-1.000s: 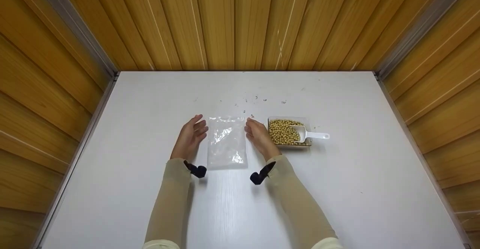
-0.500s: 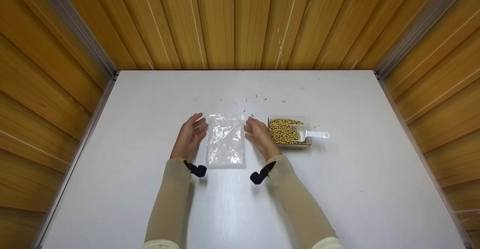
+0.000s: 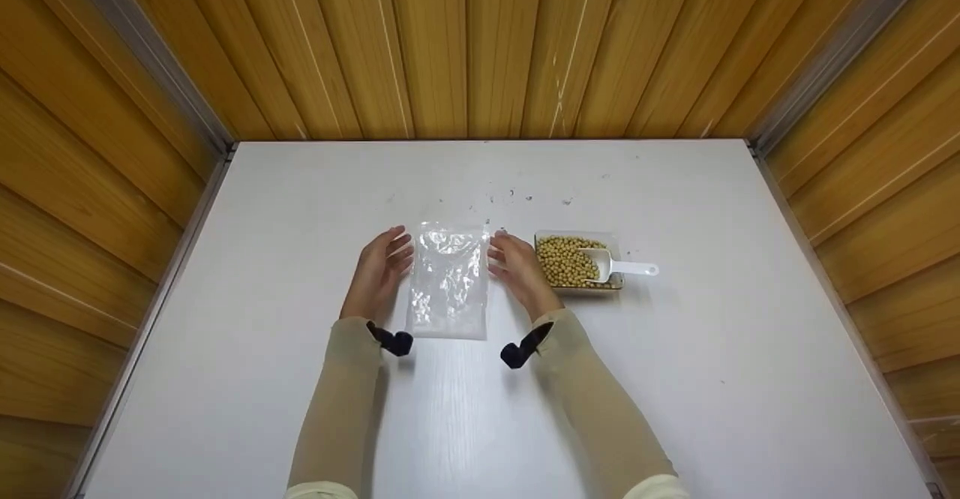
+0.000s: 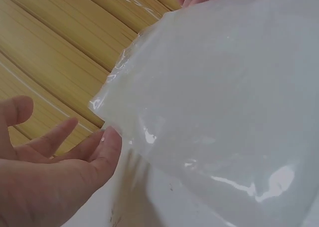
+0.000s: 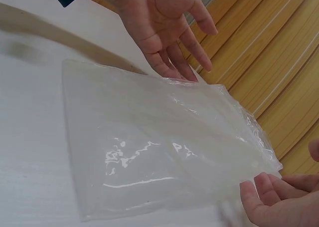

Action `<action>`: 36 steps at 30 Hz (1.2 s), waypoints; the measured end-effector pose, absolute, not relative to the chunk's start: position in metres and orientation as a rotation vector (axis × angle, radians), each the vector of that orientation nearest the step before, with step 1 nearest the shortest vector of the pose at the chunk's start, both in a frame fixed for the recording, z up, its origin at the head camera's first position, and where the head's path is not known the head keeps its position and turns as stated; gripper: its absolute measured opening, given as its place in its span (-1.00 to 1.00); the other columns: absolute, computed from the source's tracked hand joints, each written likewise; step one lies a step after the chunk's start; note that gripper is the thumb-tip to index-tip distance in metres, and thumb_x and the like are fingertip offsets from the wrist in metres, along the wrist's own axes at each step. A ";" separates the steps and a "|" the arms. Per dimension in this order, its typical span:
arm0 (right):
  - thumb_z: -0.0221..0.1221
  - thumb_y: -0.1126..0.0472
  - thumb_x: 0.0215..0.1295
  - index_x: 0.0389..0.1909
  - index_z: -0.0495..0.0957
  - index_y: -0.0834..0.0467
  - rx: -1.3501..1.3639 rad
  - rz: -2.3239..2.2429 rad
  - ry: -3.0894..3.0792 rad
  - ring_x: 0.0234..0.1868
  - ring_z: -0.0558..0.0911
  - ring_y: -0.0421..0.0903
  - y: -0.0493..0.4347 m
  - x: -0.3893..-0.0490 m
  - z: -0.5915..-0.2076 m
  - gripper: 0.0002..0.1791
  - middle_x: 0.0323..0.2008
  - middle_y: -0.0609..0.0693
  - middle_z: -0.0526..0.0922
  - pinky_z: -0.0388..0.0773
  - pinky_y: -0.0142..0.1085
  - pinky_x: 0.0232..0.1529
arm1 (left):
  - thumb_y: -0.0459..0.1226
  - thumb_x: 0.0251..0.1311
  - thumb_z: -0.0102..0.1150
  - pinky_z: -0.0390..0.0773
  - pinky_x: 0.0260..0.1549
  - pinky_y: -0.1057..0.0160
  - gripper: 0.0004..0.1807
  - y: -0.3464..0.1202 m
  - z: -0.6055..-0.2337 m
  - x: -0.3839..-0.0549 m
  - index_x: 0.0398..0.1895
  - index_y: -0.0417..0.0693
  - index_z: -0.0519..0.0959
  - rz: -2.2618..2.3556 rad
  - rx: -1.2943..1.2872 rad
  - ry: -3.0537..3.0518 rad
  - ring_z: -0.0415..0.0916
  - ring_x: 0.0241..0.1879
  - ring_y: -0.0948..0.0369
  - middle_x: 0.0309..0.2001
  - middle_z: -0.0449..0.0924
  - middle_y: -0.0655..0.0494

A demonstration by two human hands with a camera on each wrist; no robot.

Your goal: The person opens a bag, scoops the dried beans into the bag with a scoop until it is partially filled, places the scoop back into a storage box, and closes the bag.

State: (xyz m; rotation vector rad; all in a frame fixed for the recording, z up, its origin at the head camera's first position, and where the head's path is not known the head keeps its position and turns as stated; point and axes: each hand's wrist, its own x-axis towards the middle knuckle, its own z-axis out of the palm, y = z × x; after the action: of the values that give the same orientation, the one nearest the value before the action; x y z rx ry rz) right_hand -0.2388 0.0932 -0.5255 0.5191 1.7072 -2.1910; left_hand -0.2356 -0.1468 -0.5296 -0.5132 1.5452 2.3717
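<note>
A clear plastic bag (image 3: 448,281) lies flat and wrinkled between my two hands. My left hand (image 3: 381,270) is at its left edge with loosely extended fingers; in the left wrist view a fingertip (image 4: 110,137) meets the bag's far corner. On the opposite side, my right hand (image 3: 523,270) has its palm turned inward, and the right wrist view shows its lower fingers (image 5: 174,62) right at the bag's edge. Neither hand grips the bag. Right of it stands a clear box (image 3: 577,292) of round yellowish beans (image 3: 564,263), with a white scoop (image 3: 634,267) resting in them.
Small dark crumbs (image 3: 529,198) are scattered on the white table (image 3: 315,184) beyond the bag. Wood-patterned walls (image 3: 435,49) enclose the table at the back and both sides. A black wrist camera (image 3: 402,344) sits on each sleeve.
The plastic bag has shifted slightly away from me and to the left, and its wrinkles have changed. Both hands stay almost in place; the box and scoop have not moved.
</note>
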 end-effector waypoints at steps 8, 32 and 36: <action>0.01 0.19 0.40 0.31 0.34 0.21 0.510 -2.189 1.749 -0.11 0.46 -0.13 0.092 -0.238 -0.522 -0.51 0.05 0.06 0.45 0.47 -0.25 0.00 | -0.27 0.32 0.05 0.44 0.10 0.25 -0.52 -0.139 -0.528 -0.242 0.31 -0.14 0.39 2.196 -0.561 1.823 0.44 0.04 0.15 0.07 0.49 -0.04; 0.07 0.10 0.41 0.06 0.56 0.18 0.156 -2.033 2.050 -0.24 0.55 -0.17 0.101 -0.224 -0.501 -0.67 -0.17 0.00 0.64 0.56 -0.34 -0.20 | -0.30 0.23 0.21 0.60 -0.11 0.29 -0.71 -0.127 -0.500 -0.230 -0.02 -0.23 0.57 2.063 -0.219 2.289 0.63 -0.22 0.23 -0.15 0.68 -0.09; 0.10 0.13 0.39 -0.03 0.59 0.22 0.047 -1.952 2.158 -0.28 0.58 -0.18 0.105 -0.221 -0.499 -0.71 -0.22 0.00 0.68 0.56 -0.33 -0.19 | -0.32 0.24 0.19 0.61 -0.12 0.27 -0.71 -0.127 -0.496 -0.228 0.00 -0.23 0.57 2.036 -0.181 2.298 0.64 -0.22 0.20 -0.15 0.67 -0.10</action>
State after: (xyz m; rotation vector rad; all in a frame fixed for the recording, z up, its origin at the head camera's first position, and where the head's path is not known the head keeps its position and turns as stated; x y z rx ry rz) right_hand -0.2211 0.1046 -0.4986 0.0468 2.1584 -1.9517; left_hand -0.2281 -0.1273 -0.4964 -0.1814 2.2985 2.0365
